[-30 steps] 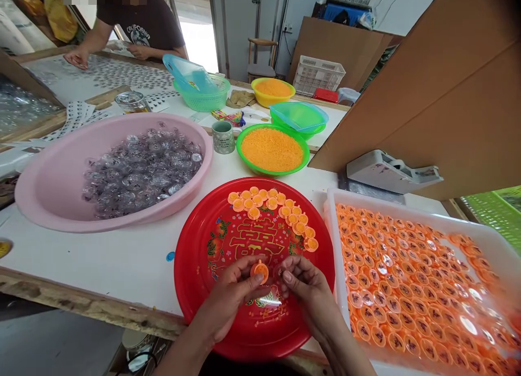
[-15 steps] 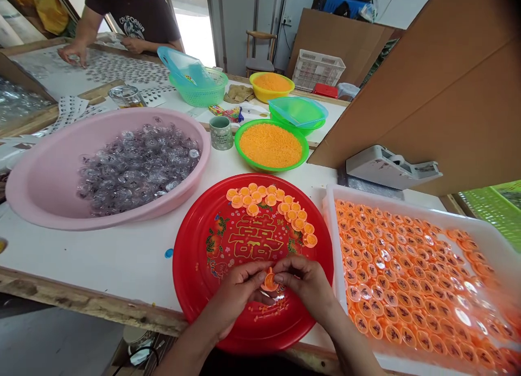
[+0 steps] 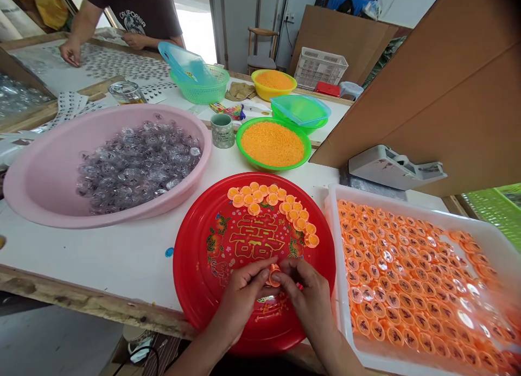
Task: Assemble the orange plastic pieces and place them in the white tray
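Over the near part of a round red tray (image 3: pixel 195 289), my left hand (image 3: pixel 244 289) and my right hand (image 3: pixel 307 289) meet at one small orange plastic cup-shaped piece (image 3: pixel 275 276). Fingertips of both hands pinch it from either side, partly covering it. Similar small orange cups (image 3: pixel 254 208) form a curved band along the tray's far and right side. Loose orange bits (image 3: pixel 271 312) are scattered on the tray below my fingers.
A pink basin (image 3: pixel 40 164) of clear domed pieces stands left. A green bowl (image 3: pixel 273 144) of orange granules and a mug (image 3: pixel 222 131) sit behind the tray. At right is a white bin (image 3: pixel 340 267) of orange pieces. A co-worker's hand (image 3: pixel 71 51) is far left.
My right thumb has moved over the front of the orange piece, which now shows less of its opening. The co-worker's hand has lowered to the sheet.
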The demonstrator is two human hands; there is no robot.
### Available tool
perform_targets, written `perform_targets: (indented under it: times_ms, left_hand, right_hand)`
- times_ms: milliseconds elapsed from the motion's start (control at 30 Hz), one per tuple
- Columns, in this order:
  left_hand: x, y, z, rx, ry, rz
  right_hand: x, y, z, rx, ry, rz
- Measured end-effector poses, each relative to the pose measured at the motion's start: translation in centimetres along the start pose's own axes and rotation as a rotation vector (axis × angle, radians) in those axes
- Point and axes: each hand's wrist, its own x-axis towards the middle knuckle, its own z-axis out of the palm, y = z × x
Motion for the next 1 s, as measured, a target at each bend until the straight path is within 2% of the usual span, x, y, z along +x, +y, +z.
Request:
perform_targets:
  times_ms: [100,167,267,400,633,767,867,933,1000]
  left_hand:
    - [-0.2,0.0,-0.2,0.058,-0.044,0.027]
    - [-0.3,0.1,-0.3,0.156,-0.05,0.097]
    - [-0.6,0.2,-0.5,0.345,-0.015,0.265]
    - [-0.8,0.3,-0.4,0.472,0.002,0.397]
    - [-1.1,0.2,0.2,0.357,0.008,0.357]
    - [-0.7,0.0,0.0,0.401,-0.015,0.397]
    - [-0.4,-0.2,-0.7,0.39,-0.021,0.31]
    - [0.0,-0.4,-1.5,0.374,0.02,0.205]
    - [1.2,-0.7,-2.4,0.392,0.125,0.158]
  right_hand:
    - [-0.3,-0.2,0.0,0.105,-0.03,0.095]
    - [-0.5,-0.4,-0.1,0.184,-0.059,0.11]
    - [-0.9,-0.6,-0.1,0.201,-0.051,0.068]
    - [-1.2,-0.8,0.0,0.114,0.066,-0.071]
    - [-1.2,-1.0,0.4,0.205,0.06,-0.12]
    - [-1.2,-0.7,0.6,0.083,0.133,-0.263]
    - [-1.2,-1.3,0.7,-0.01,0.189,-0.353]
    - [-1.0,-1.8,0.9,0.004,0.224,-0.326]
    - [-0.2,-1.7,1.2,0.018,0.251,-0.262]
